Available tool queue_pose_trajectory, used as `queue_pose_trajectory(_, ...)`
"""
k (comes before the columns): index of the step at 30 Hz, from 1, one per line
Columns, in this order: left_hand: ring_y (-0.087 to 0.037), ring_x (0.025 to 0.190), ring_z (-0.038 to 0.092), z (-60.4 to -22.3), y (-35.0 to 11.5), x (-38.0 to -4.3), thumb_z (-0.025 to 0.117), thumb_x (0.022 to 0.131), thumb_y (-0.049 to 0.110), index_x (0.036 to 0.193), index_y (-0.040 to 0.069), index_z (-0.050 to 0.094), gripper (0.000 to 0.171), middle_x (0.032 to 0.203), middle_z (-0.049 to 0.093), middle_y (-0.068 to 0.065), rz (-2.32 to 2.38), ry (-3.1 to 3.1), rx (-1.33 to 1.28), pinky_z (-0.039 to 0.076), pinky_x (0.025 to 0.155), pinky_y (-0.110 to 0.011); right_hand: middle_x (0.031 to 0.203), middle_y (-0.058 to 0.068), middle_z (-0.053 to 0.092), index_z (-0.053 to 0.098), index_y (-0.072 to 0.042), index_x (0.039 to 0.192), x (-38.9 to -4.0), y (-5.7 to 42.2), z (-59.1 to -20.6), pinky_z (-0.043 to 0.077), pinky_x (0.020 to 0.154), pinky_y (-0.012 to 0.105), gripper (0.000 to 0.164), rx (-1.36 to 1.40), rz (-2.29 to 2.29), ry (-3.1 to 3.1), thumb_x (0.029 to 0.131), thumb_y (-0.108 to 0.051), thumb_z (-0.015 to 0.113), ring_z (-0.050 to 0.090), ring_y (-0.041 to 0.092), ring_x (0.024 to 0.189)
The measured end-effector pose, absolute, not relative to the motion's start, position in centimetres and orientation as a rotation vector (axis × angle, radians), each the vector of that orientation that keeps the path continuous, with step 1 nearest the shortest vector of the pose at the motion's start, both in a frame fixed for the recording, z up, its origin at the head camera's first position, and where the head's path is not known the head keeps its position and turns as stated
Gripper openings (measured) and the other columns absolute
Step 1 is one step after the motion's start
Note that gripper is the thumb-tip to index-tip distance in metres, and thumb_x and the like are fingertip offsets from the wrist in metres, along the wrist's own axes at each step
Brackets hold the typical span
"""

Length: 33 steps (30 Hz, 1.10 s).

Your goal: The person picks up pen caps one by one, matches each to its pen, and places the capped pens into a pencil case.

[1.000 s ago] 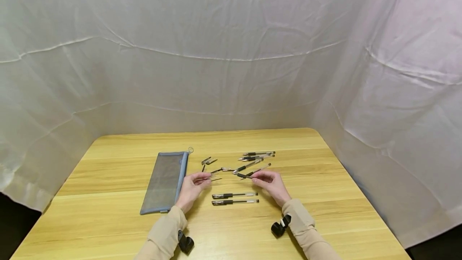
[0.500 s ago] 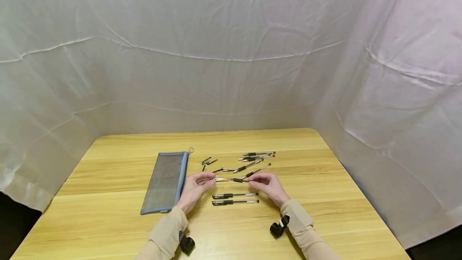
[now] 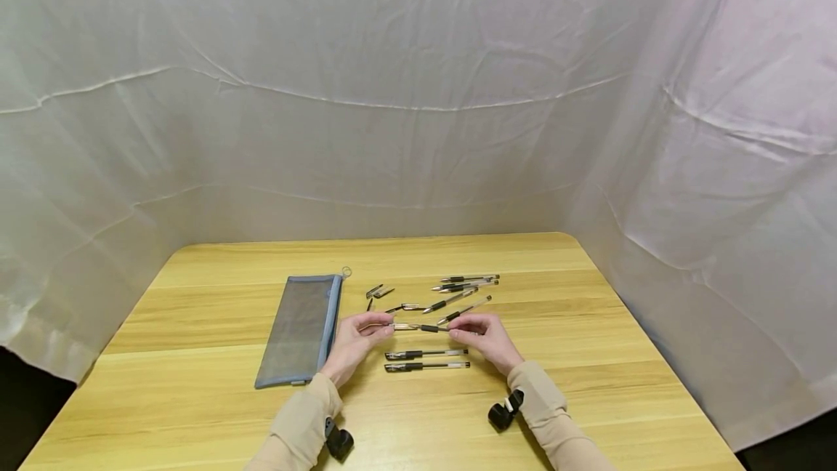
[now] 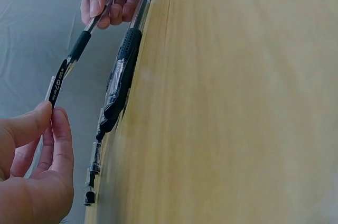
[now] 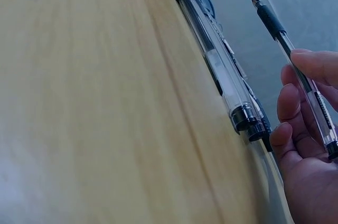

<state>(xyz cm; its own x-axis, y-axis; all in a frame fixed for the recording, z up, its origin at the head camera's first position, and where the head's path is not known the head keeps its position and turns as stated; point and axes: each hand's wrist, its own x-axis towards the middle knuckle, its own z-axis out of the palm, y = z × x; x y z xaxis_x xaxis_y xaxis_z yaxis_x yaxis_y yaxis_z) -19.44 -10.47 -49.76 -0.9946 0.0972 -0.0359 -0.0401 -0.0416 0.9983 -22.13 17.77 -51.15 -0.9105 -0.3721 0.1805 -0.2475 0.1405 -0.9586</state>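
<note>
Between its thumb and fingertips my left hand (image 3: 354,344) pinches a clear pen cap (image 4: 58,84) with a black clip. My right hand (image 3: 489,339) pinches the clear barrel of a gel pen (image 5: 303,76) with a black rubber grip. The pen's tip end meets the mouth of the cap, and the two lie nearly in line above the table. How far the tip sits inside the cap I cannot tell. Closer to me, two capped pens (image 3: 425,366) lie side by side. Several uncapped pens (image 3: 451,301) lie beyond the right hand.
Several loose caps (image 3: 382,292) lie beyond my left hand. A blue-edged mesh zip pouch (image 3: 296,333) lies flat on the wooden table (image 3: 209,311) at the left. Pale cloth (image 3: 392,151) hangs behind and beside the table.
The right hand has brought its pen toward me and in line with the cap. The left hand has turned the cap toward the pen, and their ends have come together.
</note>
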Motion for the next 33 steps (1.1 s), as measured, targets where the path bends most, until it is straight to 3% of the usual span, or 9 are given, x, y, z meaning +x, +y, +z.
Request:
queue_pose_trajectory(8,-0.011,0.099,0.070,-49.52,-10.52,-19.31,0.071,0.091,0.002,0.123,-0.013,0.062,0.036,0.131,0.063,-0.029,2.185,2.104,0.073,0.057,0.088,-0.018,0.103,0.015,0.075,0.071,0.009,0.108,-22.19,17.68,-51.16,0.057,0.080,0.019,0.023,-0.613,-1.880,2.292,0.091,-0.007,0.073,0.069,0.002,0.087)
queue_pose_trajectory(14,-0.014,0.101,0.070,-49.41,-10.55,-19.34,0.070,0.091,0.000,0.123,-0.013,0.062,0.035,0.131,0.062,-0.031,2.170,2.101,0.118,0.058,0.088,-0.019,0.106,0.024,0.073,0.072,0.009,0.108,-22.20,17.51,-51.09,0.057,0.080,0.019,0.023,-0.630,-1.877,2.291,0.091,-0.007,0.072,0.069,0.002,0.087)
queue_pose_trajectory(23,-0.013,0.099,0.072,-49.59,-10.50,-19.41,0.072,0.090,0.001,0.120,-0.014,0.064,0.034,0.129,0.063,-0.030,2.128,2.143,0.165,0.058,0.089,-0.020,0.098,-0.008,0.075,0.071,0.009,0.108,-22.22,17.45,-51.12,0.057,0.080,0.020,0.024,-0.627,-1.871,2.280,0.090,-0.007,0.073,0.069,0.002,0.087)
queue_pose_trajectory(29,-0.021,0.107,0.071,-49.66,-10.32,-19.43,0.074,0.089,0.005,0.117,-0.010,0.067,0.032,0.133,0.062,-0.027,2.077,2.175,0.204,0.057,0.094,-0.024,0.102,0.000,0.076,0.072,0.007,0.110,-22.16,17.17,-50.98,0.057,0.081,0.021,0.026,-0.610,-1.843,2.298,0.090,-0.009,0.074,0.069,0.003,0.087)
queue_pose_trajectory(33,-0.020,0.104,0.072,-49.61,-10.34,-19.34,0.075,0.089,0.007,0.116,-0.009,0.067,0.033,0.129,0.065,-0.027,2.064,2.183,0.198,0.058,0.094,-0.029,0.100,0.002,0.076,0.072,0.007,0.109,-22.09,17.12,-50.99,0.057,0.078,0.020,0.026,-0.608,-1.833,2.312,0.089,-0.009,0.075,0.068,0.003,0.084)
